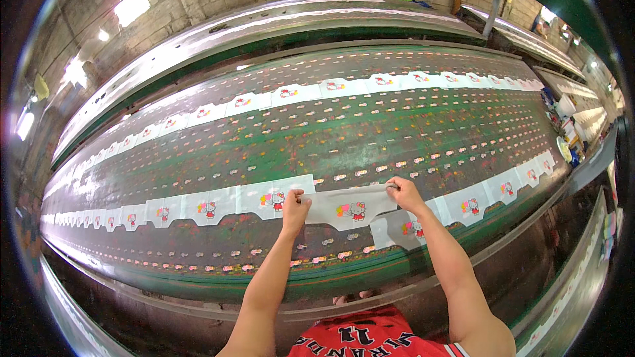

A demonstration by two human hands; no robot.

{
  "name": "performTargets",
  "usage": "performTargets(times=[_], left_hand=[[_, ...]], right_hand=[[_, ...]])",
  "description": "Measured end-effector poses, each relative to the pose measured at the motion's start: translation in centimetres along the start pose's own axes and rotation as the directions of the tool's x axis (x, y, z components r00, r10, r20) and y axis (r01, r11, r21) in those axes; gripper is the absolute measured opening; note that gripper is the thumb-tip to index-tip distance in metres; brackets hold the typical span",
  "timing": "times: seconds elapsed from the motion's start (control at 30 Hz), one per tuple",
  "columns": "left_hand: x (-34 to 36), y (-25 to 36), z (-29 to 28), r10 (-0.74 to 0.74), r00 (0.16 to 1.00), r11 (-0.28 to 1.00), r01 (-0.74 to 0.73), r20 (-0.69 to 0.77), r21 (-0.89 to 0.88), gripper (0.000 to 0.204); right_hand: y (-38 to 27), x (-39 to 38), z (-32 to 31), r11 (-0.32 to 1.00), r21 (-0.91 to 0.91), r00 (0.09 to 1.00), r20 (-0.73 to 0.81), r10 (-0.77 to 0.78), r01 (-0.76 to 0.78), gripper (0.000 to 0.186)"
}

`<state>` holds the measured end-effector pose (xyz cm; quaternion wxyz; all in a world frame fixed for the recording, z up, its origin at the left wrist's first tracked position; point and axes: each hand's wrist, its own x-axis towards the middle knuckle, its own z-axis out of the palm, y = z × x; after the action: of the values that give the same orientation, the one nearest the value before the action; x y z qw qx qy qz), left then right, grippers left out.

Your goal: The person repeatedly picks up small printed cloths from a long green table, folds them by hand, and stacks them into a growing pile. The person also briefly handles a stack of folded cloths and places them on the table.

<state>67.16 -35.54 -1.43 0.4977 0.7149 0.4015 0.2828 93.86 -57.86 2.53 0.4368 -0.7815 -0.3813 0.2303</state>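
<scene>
A white cut fabric piece (pixel 348 208) with a small cartoon print is stretched between both hands, lifted slightly above the long green printing table (pixel 344 139). My left hand (pixel 296 203) pinches its upper left corner. My right hand (pixel 403 193) pinches its upper right corner. The piece sits in the near row of similar printed white pieces (pixel 198 208), overlapping the neighbour piece (pixel 407 228) on its right.
A second row of printed white pieces (pixel 331 86) runs along the far side of the table. The table surface is speckled with paint marks. Another long table (pixel 278 23) lies beyond, and containers (pixel 569 139) stand at the right end.
</scene>
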Motion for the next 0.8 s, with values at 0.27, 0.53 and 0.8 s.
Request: performTargets(times=[0.27, 0.53, 0.8], left_hand=[[6.1, -0.4, 3.6, 0.076, 0.987, 0.963, -0.036, -0.143, 0.266, 0.03], [6.1, 0.0, 5.3, 0.248, 0.934, 0.878, -0.106, -0.256, 0.467, 0.026], [-4.4, 2.6, 12.0, 0.28, 0.896, 0.818, -0.41, 0.344, 0.402, 0.015]], right_hand=[[3.5, 8.0, 0.6, 0.997, -0.074, 0.994, -0.105, -0.037, 0.029, 0.025], [6.3, 11.2, 1.7, 0.982, -0.143, 0.978, -0.149, -0.148, 0.126, 0.028], [8.0, 5.3, -2.9, 0.989, -0.077, 0.986, -0.102, -0.132, 0.124, 0.023]])
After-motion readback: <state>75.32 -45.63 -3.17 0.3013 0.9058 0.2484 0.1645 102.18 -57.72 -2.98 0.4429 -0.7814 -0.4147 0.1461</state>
